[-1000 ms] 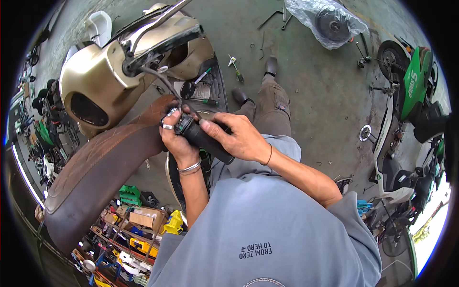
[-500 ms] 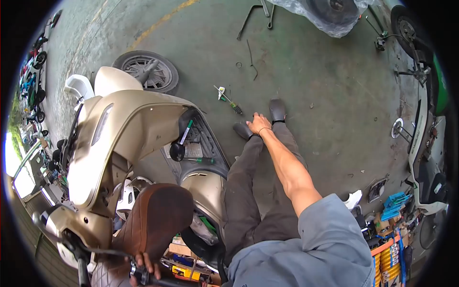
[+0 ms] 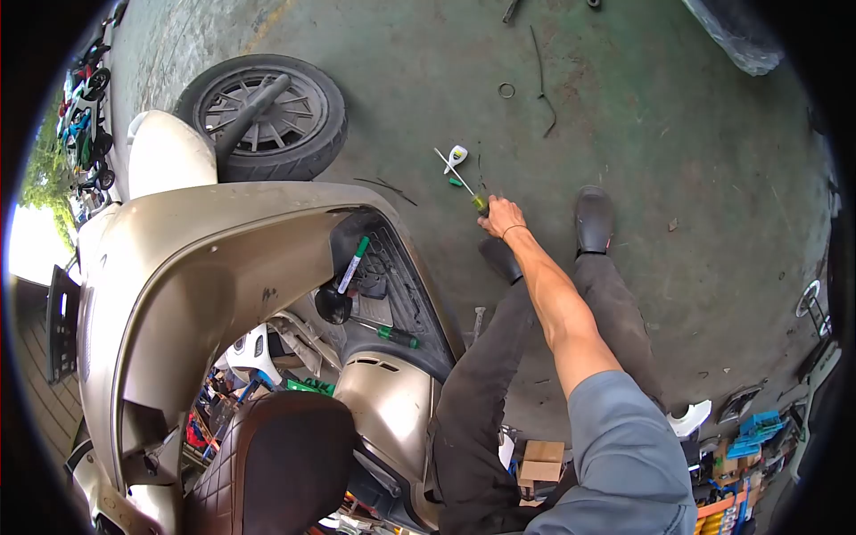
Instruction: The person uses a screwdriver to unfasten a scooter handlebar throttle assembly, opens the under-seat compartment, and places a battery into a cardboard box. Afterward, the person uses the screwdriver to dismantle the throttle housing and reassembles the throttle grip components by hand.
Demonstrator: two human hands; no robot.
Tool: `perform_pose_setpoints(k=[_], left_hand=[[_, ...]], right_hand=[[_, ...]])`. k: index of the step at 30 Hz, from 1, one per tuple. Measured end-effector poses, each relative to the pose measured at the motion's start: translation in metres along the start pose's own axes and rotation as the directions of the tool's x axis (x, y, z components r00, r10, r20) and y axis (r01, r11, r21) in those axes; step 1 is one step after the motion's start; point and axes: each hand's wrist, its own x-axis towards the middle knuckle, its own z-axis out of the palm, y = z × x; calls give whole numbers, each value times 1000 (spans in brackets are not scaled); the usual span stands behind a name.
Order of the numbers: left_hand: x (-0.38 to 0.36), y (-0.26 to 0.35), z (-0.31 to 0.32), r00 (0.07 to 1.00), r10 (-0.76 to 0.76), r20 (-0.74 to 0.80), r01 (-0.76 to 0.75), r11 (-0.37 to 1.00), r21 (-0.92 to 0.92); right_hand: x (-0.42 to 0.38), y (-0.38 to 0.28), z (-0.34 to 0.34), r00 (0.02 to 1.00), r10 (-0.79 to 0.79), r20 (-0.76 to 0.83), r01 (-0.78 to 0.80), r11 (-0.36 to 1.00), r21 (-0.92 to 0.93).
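My right hand [image 3: 505, 217] is low over the green floor, its fingers closed round the handle of a screwdriver [image 3: 480, 204] whose shaft points up and left. Beside that shaft lie a white bottle [image 3: 456, 158] and a small green cap [image 3: 456, 182]. My left hand is out of view. On my left stands a beige scooter [image 3: 192, 227] with a brown seat [image 3: 294, 455]. Its footboard [image 3: 406, 294] holds a green and white marker [image 3: 354, 265], a round black part [image 3: 333, 305] and a green-handled screwdriver [image 3: 397, 336].
The scooter's front wheel [image 3: 267, 120] is turned sideways. A thin rod [image 3: 539, 89] and a ring [image 3: 506, 90] lie on the floor ahead. At the lower right are blue parts [image 3: 758, 432]; a cardboard box [image 3: 541, 462] is behind my legs.
My right hand has reached the screwdriver on the floor and closed on its handle. The view has shifted, and my left hand has gone from the scooter's handlebar out of view.
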Motion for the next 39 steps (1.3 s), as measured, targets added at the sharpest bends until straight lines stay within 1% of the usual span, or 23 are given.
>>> perform_pose_setpoints(k=[2,3,5,6,7,8,9,11,13,15,17,18,19,21,22,23,25,26,29,33,36,39], left_hand=[[-12,11,-5,1000,4,-3,-4,999,-42],[-19,19,-10,1000,-11,-3,11,998,-62],[-31,25,-16,999,-46,26,49,990,-131],[-34,29,-19,996,-70,60,78,985,-156],[-37,29,-16,984,-105,146,127,981,-150],[-38,32,-8,978,-139,155,162,975,-153],[-41,35,2,983,-168,70,178,967,-180],[-47,50,12,962,-256,99,272,937,-217],[-51,62,8,943,-328,52,331,914,-234],[-55,71,10,944,-314,99,329,903,-277],[-55,76,9,929,-324,177,367,865,-342],[-54,76,6,930,-319,183,364,866,-343],[-54,76,3,927,-323,190,371,865,-338],[-55,79,-1,917,-318,243,391,838,-380],[-54,81,-1,901,-346,261,429,798,-424],[-54,79,-4,913,-313,261,400,815,-419],[-52,75,-13,912,-305,276,399,820,-412],[-52,74,-15,914,-309,265,397,819,-414],[-58,77,-9,927,-310,211,370,846,-383],[-58,79,-10,920,-308,242,383,840,-384],[-57,73,-13,917,-290,274,382,836,-394],[-56,71,-14,917,-272,293,377,833,-406]], right_hand=[[-41,-6,-32,999,-34,42,30,995,99],[-70,-13,-46,998,-47,29,42,989,143],[-136,-25,-98,998,-68,-10,68,977,203],[-174,-34,-124,995,-72,-70,88,960,267],[-215,-46,-152,989,-79,-125,116,938,327],[-254,-61,-179,982,-90,-168,149,912,382],[-299,-76,-212,957,-178,-228,245,916,316],[-394,-115,-278,959,-178,-221,267,828,493],[-488,-156,-335,925,-252,-284,373,737,563],[-574,-195,-380,942,-236,-240,336,633,698],[-638,-229,-412,910,-337,-242,407,613,677],[-663,-241,-424,909,-367,-197,401,642,653],[-685,-258,-429,908,-371,-197,402,633,661],[-723,-291,-430,943,-267,-198,332,727,601],[-736,-314,-422,901,-293,-320,425,748,510],[-746,-332,-417,865,-356,-353,480,790,382],[-762,-360,-402,786,-494,-371,570,812,127],[-766,-372,-394,676,-625,-391,678,735,-3],[-785,-399,-372,616,-707,-348,702,693,-166],[-793,-412,-359,565,-758,-325,701,649,-296],[-796,-413,-359,528,-796,-297,709,605,-361],[-800,-416,-358,514,-807,-291,698,591,-404]])
